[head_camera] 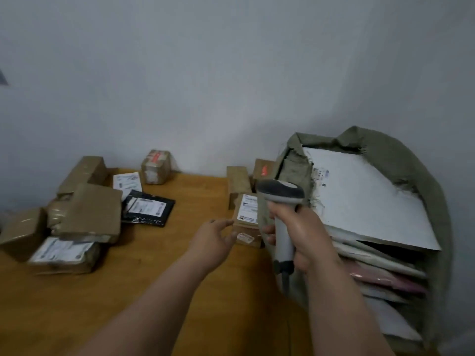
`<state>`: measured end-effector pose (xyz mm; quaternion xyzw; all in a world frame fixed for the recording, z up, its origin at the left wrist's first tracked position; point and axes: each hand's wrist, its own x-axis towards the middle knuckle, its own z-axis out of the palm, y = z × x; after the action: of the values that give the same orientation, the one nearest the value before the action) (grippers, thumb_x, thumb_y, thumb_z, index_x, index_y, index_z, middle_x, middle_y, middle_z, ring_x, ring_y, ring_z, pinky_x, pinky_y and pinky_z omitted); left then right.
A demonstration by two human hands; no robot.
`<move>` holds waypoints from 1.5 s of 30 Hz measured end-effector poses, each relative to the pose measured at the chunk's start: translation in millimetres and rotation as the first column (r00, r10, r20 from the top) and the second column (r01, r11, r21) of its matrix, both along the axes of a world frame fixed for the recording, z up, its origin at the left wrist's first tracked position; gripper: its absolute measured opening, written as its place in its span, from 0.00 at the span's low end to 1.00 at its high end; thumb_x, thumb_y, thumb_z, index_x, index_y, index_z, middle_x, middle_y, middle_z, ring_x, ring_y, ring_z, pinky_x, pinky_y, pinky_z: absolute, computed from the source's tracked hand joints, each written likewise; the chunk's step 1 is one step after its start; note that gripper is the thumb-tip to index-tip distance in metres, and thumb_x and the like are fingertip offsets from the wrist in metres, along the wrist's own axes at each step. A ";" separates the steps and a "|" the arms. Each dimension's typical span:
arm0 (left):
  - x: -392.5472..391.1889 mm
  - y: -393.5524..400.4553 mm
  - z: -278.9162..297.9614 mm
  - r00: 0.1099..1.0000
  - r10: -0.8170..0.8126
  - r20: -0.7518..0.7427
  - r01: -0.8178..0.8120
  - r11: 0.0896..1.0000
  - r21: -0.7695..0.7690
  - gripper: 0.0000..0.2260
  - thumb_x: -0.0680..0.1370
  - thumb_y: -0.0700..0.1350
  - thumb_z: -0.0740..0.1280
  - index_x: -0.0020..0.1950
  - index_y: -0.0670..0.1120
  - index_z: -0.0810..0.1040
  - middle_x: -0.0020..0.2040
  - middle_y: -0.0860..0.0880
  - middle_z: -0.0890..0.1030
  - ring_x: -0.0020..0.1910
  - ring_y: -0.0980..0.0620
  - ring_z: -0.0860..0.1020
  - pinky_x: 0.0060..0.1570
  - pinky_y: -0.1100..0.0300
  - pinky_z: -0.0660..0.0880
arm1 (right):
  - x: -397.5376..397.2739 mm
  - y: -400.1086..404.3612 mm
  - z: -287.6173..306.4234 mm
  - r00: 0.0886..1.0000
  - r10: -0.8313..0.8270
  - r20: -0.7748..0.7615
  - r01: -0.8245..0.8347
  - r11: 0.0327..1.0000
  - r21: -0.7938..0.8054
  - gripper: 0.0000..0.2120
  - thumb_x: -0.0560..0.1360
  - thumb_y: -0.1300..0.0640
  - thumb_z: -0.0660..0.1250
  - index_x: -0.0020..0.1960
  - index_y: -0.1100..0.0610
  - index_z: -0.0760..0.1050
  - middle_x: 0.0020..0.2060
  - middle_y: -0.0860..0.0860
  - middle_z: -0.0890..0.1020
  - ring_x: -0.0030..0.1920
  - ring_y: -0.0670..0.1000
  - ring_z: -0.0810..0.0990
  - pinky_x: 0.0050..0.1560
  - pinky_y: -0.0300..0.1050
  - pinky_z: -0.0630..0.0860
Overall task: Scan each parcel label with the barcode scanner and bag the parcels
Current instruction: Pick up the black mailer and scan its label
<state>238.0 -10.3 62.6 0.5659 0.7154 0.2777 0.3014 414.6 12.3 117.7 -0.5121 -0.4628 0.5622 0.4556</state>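
Right hand (303, 232) grips scanner (281, 201) (left hand (213, 238) reaching, fingers loose).

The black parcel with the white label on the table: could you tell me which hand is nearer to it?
Left. The left hand reaches open over the table just right of the black parcel; the right hand is farther right, gripping the scanner.

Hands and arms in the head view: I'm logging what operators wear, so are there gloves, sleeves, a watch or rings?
Neither the left hand nor the right hand has a glove. Both forearms are bare as far as the frame shows, with no sleeve edge. No watch, band or ring is visible, though the picture is somewhat blurred.
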 end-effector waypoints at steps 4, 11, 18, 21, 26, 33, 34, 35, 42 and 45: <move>-60.5 -15.9 -11.2 0.984 0.142 0.104 -0.141 0.990 -0.012 0.19 0.81 0.50 0.65 0.73 0.51 0.72 0.73 0.46 0.71 0.70 0.48 0.70 0.66 0.53 0.71 | -69.4 8.8 -11.0 0.989 0.151 0.002 -0.151 0.988 -0.038 0.13 0.74 0.52 0.75 0.54 0.57 0.80 0.30 0.50 0.83 0.35 0.54 0.83 0.36 0.48 0.79; -154.3 -18.3 -42.2 0.902 0.408 0.144 -0.392 0.911 -0.124 0.19 0.81 0.49 0.66 0.72 0.53 0.72 0.72 0.48 0.71 0.69 0.48 0.71 0.59 0.55 0.74 | -170.9 36.3 -44.3 0.963 0.270 -0.005 -0.268 0.956 -0.119 0.09 0.73 0.54 0.75 0.51 0.55 0.80 0.31 0.50 0.83 0.36 0.53 0.83 0.35 0.47 0.78; -230.7 -1.4 -66.5 0.833 0.516 0.202 -0.482 0.854 -0.195 0.18 0.82 0.49 0.65 0.72 0.51 0.72 0.69 0.48 0.75 0.56 0.53 0.75 0.51 0.59 0.72 | -259.3 81.9 -72.2 0.949 0.316 -0.004 -0.308 0.923 -0.229 0.09 0.75 0.56 0.74 0.52 0.57 0.78 0.39 0.54 0.81 0.36 0.52 0.81 0.34 0.46 0.78; -248.3 14.8 -80.5 0.811 0.505 0.296 -0.425 0.855 -0.297 0.19 0.82 0.49 0.64 0.73 0.51 0.71 0.69 0.49 0.75 0.58 0.54 0.72 0.54 0.57 0.69 | -285.3 98.4 -91.5 0.964 0.264 0.019 -0.247 0.926 -0.286 0.08 0.75 0.56 0.74 0.51 0.58 0.79 0.39 0.54 0.81 0.36 0.51 0.81 0.32 0.44 0.78; -270.1 64.1 -104.7 0.728 0.488 0.481 -0.286 0.854 -0.434 0.20 0.82 0.50 0.64 0.73 0.51 0.70 0.69 0.49 0.75 0.63 0.50 0.74 0.63 0.51 0.72 | -313.7 123.7 -118.5 0.977 0.177 0.115 -0.132 0.938 -0.322 0.05 0.76 0.58 0.72 0.50 0.55 0.78 0.44 0.53 0.81 0.40 0.52 0.82 0.31 0.43 0.77; -281.4 128.6 -144.0 0.177 0.755 0.632 -0.306 0.652 -0.693 0.16 0.79 0.47 0.69 0.65 0.46 0.75 0.64 0.45 0.77 0.60 0.44 0.76 0.61 0.47 0.74 | -330.4 158.6 -149.0 0.959 0.157 0.234 -0.074 0.942 -0.329 0.05 0.75 0.59 0.73 0.50 0.55 0.78 0.44 0.54 0.83 0.40 0.52 0.83 0.33 0.43 0.78; -282.2 135.7 -150.9 0.119 0.800 0.588 -0.337 0.590 -0.734 0.18 0.79 0.48 0.70 0.67 0.45 0.75 0.65 0.43 0.77 0.60 0.42 0.76 0.63 0.45 0.74 | -333.0 164.3 -153.1 0.954 0.171 0.245 -0.085 0.941 -0.327 0.05 0.75 0.58 0.73 0.49 0.55 0.77 0.44 0.54 0.83 0.40 0.52 0.83 0.34 0.44 0.78; -282.9 142.3 -157.0 0.068 0.840 0.538 -0.380 0.520 -0.765 0.19 0.78 0.48 0.71 0.67 0.44 0.74 0.64 0.41 0.77 0.59 0.41 0.76 0.63 0.44 0.74 | -335.3 170.6 -157.0 0.949 0.185 0.256 -0.096 0.942 -0.323 0.05 0.75 0.58 0.73 0.48 0.54 0.77 0.43 0.53 0.83 0.41 0.51 0.83 0.35 0.44 0.78; -280.7 187.3 -183.2 -0.214 0.836 0.505 -0.626 0.279 -0.728 0.18 0.76 0.41 0.73 0.64 0.39 0.77 0.58 0.40 0.81 0.55 0.39 0.81 0.60 0.42 0.77 | -358.9 218.1 -186.0 0.930 0.238 0.281 -0.141 0.936 -0.323 0.05 0.75 0.56 0.72 0.44 0.52 0.75 0.43 0.57 0.82 0.42 0.55 0.81 0.42 0.47 0.72; -281.8 202.5 -185.2 -0.274 0.838 0.472 -0.655 0.196 -0.730 0.15 0.75 0.39 0.74 0.61 0.38 0.79 0.54 0.41 0.82 0.52 0.41 0.81 0.58 0.46 0.78 | -365.6 221.4 -201.4 0.937 0.251 0.244 -0.152 0.920 -0.362 0.06 0.75 0.56 0.72 0.45 0.51 0.75 0.42 0.52 0.82 0.39 0.50 0.78 0.37 0.45 0.70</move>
<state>-43.8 192.2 -122.6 -0.2769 0.6574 0.5676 0.4111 49.0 233.7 -83.6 -0.6075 -0.4711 0.5975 0.2282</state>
